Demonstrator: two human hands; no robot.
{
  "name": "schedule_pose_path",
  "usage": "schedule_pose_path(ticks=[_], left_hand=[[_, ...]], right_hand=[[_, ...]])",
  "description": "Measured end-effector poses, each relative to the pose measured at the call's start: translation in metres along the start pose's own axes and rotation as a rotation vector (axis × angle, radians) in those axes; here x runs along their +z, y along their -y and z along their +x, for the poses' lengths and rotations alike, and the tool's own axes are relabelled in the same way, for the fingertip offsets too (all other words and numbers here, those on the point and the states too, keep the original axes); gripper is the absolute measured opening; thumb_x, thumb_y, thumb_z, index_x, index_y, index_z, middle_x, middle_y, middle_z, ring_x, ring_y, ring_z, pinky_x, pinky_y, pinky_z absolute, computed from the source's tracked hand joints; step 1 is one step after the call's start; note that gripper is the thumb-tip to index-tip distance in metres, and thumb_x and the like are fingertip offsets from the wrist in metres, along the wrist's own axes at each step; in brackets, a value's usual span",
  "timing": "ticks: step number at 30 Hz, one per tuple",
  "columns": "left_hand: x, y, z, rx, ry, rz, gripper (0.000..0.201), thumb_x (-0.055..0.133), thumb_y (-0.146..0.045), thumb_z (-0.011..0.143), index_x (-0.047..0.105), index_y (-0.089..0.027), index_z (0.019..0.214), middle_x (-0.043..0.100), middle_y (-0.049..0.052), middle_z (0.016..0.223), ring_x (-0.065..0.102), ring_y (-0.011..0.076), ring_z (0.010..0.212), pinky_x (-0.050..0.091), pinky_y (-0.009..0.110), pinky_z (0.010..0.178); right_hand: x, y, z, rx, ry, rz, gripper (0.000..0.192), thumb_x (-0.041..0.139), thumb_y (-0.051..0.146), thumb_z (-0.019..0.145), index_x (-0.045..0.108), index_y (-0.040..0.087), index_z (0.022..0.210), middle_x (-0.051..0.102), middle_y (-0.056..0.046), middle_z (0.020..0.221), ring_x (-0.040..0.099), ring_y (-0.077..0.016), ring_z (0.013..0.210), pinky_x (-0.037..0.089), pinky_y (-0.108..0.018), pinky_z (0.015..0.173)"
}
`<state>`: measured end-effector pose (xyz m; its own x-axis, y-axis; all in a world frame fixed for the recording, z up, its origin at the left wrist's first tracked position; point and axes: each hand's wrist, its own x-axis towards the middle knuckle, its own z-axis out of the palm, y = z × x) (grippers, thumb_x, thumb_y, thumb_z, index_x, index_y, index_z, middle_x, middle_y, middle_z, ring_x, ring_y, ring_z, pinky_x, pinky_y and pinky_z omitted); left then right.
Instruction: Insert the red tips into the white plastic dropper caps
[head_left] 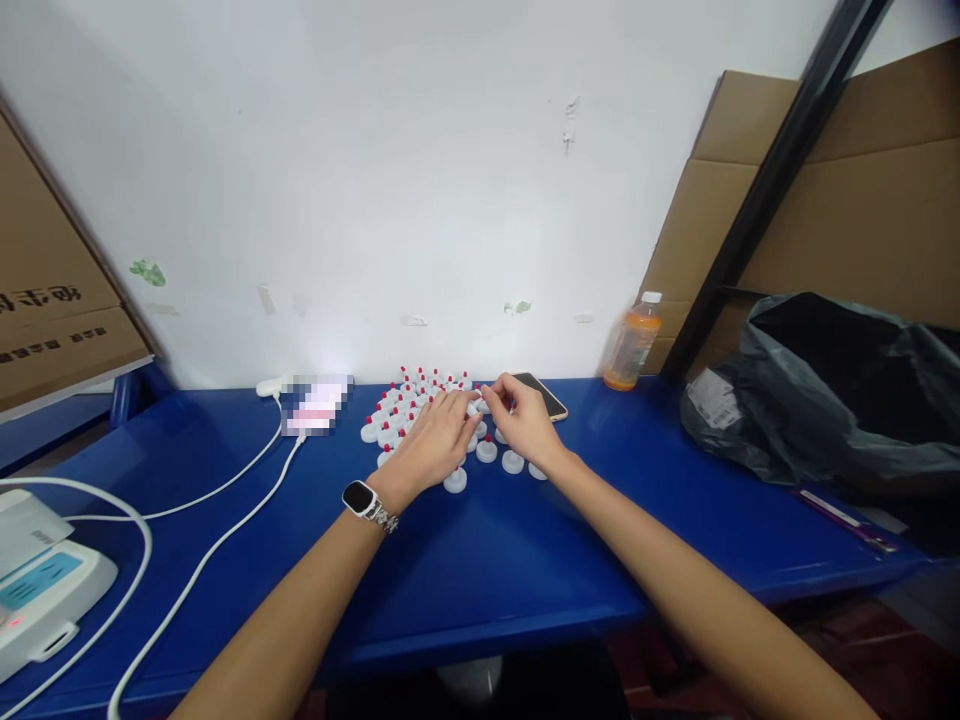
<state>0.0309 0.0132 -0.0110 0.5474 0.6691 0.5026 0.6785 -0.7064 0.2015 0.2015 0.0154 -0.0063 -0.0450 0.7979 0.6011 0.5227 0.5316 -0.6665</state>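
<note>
Several small white caps with red tips (405, 398) stand in rows on the blue table (480, 560), near the wall. My left hand (435, 440), with a watch on its wrist, lies over the caps. Its fingertips meet those of my right hand (525, 420) at one white cap (477, 405), which both hands pinch. More caps sit just in front of my right hand.
A phone (551, 398) lies behind my right hand. An orange drink bottle (631, 343) stands by the wall, a dark plastic bag (825, 390) at the right. White cables (225, 500) and a white device (37, 590) are at the left. Cardboard boxes stand on both sides.
</note>
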Motion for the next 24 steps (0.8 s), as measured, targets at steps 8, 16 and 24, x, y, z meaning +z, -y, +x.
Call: schedule_pose_path(ticks=[8, 16, 24], left_hand=[[0.0, -0.003, 0.0, 0.066, -0.051, 0.015, 0.036, 0.027, -0.031, 0.104, 0.046, -0.015, 0.129, 0.057, 0.013, 0.121, 0.05, 0.0268, 0.112, 0.044, 0.046, 0.101], [-0.002, -0.003, -0.001, 0.075, -0.031, 0.016, 0.042, 0.027, -0.032, 0.104, 0.042, -0.012, 0.138, 0.057, 0.016, 0.125, 0.051, 0.0277, 0.115, 0.044, 0.046, 0.102], [0.001, 0.001, 0.004, 0.041, -0.062, -0.064, 0.061, 0.037, -0.044, 0.102, 0.018, -0.022, 0.156, 0.049, 0.013, 0.139, 0.044, 0.0276, 0.131, 0.034, 0.049, 0.113]], right_hand=[[-0.012, 0.009, 0.001, -0.228, 0.14, -0.628, 0.031, 0.035, 0.03, 0.103, 0.056, 0.02, 0.082, 0.065, -0.006, 0.083, 0.056, -0.0193, 0.084, 0.033, -0.031, 0.077], [-0.012, 0.012, 0.0, -0.288, 0.181, -0.587, 0.031, 0.034, 0.028, 0.102, 0.055, 0.019, 0.082, 0.063, -0.007, 0.084, 0.053, -0.0197, 0.083, 0.036, -0.031, 0.08], [-0.021, -0.012, 0.019, 0.059, 0.063, 0.137, 0.028, 0.053, 0.044, 0.09, 0.06, 0.018, 0.081, 0.064, -0.001, 0.071, 0.056, -0.0141, 0.064, 0.043, -0.026, 0.062]])
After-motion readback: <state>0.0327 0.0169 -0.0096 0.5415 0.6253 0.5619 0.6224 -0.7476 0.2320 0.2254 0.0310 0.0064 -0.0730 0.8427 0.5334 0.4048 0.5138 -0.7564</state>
